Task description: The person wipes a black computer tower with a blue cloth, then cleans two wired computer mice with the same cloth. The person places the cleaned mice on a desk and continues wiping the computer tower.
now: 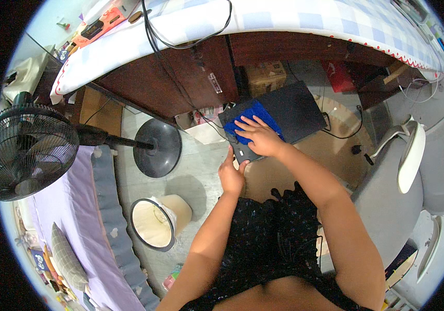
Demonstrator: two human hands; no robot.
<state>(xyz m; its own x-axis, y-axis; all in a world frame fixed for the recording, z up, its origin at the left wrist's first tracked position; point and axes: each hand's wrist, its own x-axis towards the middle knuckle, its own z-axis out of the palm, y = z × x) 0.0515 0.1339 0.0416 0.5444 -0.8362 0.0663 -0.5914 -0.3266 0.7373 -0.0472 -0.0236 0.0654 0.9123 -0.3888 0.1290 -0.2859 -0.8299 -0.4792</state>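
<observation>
A flat black panel-like device [298, 110] lies low in front of me, under the edge of the desk. A blue cloth [270, 116] is spread over its left part. My right hand [260, 136] rests flat on the cloth, fingers spread. With my left hand [233, 171] I hold the device's near left corner, thumb and fingers at its edge. Black cables [183, 91] hang from the desk and pass down near the device's left side.
The desk has a checked tablecloth [303, 17]. Left are a standing fan [35, 149], its round base [158, 147] and a waste bin [154, 225]. A cardboard box [266, 77] stands under the desk, and a grey chair [391, 202] is at the right.
</observation>
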